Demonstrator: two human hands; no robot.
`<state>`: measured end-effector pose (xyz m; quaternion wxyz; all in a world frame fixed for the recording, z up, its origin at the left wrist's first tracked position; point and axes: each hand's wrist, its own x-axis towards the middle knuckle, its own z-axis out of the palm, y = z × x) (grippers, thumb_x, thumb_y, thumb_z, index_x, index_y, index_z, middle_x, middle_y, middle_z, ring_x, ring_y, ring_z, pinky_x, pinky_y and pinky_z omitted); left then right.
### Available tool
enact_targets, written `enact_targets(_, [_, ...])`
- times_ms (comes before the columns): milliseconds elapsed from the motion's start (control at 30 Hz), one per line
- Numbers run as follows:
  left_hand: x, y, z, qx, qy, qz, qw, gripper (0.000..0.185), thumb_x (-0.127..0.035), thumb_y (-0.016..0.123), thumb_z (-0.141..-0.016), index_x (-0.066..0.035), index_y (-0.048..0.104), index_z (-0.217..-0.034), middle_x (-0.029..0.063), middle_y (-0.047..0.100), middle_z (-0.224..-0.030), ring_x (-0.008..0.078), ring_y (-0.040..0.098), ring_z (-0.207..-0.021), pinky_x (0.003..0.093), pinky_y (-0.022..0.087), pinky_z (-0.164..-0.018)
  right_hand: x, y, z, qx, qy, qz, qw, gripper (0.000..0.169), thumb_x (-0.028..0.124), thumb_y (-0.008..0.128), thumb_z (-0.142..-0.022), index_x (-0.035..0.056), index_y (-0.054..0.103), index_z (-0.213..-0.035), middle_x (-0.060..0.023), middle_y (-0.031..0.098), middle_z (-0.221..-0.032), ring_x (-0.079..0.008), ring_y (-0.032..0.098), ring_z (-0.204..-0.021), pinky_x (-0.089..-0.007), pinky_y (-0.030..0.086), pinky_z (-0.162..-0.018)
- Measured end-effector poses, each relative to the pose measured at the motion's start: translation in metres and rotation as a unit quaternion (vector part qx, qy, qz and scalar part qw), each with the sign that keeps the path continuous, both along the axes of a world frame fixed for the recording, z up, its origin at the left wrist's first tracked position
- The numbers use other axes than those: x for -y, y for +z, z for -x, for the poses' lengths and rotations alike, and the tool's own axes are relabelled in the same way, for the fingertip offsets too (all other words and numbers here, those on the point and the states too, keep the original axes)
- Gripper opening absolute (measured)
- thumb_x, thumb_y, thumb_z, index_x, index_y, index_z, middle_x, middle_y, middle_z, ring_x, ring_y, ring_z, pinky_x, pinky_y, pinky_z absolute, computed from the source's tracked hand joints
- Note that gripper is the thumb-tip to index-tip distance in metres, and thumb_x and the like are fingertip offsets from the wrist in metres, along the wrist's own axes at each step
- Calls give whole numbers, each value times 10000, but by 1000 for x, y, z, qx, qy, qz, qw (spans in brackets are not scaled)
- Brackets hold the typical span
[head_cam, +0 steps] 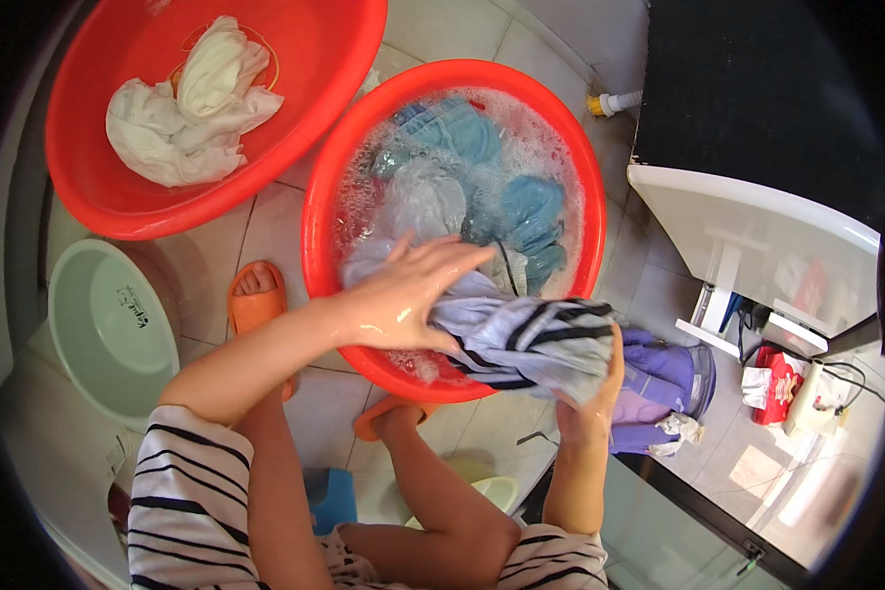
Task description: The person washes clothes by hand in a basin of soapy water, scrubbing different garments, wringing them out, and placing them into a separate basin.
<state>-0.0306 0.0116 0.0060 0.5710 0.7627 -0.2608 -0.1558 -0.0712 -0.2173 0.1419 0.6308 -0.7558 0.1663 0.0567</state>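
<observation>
My right hand [594, 387] grips one end of a wet pale garment with black stripes [523, 332], bunched and stretched above the front rim of a red plastic basin [453, 70]. My left hand [405, 295], wet and with fingers spread, is beside the garment's other end; its thumb and forefinger are around the cloth without closing on it. Soapy water with foam fills much of the basin. Blue denim clothing [450, 129], a whitish wet cloth [424, 199] and more blue cloth [532, 210] lie in the water.
A second red basin [280, 188] with white cloth [184, 133] stands at upper left, near a pale green basin [110, 332]. Right are a purple backpack [656, 376], a white drawer unit [752, 243] and a power strip [815, 402]. My feet wear orange slippers [254, 310].
</observation>
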Motion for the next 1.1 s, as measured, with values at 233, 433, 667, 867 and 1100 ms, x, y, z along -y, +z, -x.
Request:
enact_targets(233, [6,-33,-14,-309,79,243,916,428,-65,636,-722,-15,585,-1144,125,641,-950,190,625,-900,299,484,-806,36,-6,-10,-103,-96,-12,990,835,29,736,-650,16,375,-1403,-86,572,-1183,-213,559,-1106,-334,421,-989])
enact_targets(433, [4,-28,-50,-121,279,81,949,453,-99,605,-776,-110,476,-1211,169,560,-1014,322,624,-848,397,501,-774,30,-105,-32,-100,175,254,946,678,63,628,-718,-45,403,-1348,-137,550,-1202,-243,523,-1119,-346,393,-999])
enact_targets(667, [24,-77,-55,-29,103,-323,940,459,-215,615,-845,-196,473,-1281,178,521,-1243,388,593,-1074,475,506,-865,-16,-196,-34,-109,201,443,867,694,336,672,-743,-53,455,-1275,-276,551,-1185,-431,521,-1115,-474,429,-949])
enact_targets(867, [38,-116,-62,76,32,-443,893,480,-213,561,-884,-142,454,-1346,214,512,-1275,366,499,-1198,445,485,-908,-30,-240,-38,-70,257,661,702,729,470,702,-733,12,532,-1275,-235,569,-1246,-364,526,-1178,-479,395,-1008])
enact_targets(1100, [30,-98,-65,-37,152,-336,929,480,-288,622,-840,-124,528,-1281,169,429,-1387,359,414,-1269,469,366,-1051,-34,-211,-66,-264,305,410,818,532,225,691,-767,61,578,-1260,-119,640,-1184,-283,620,-1036,-385,488,-901])
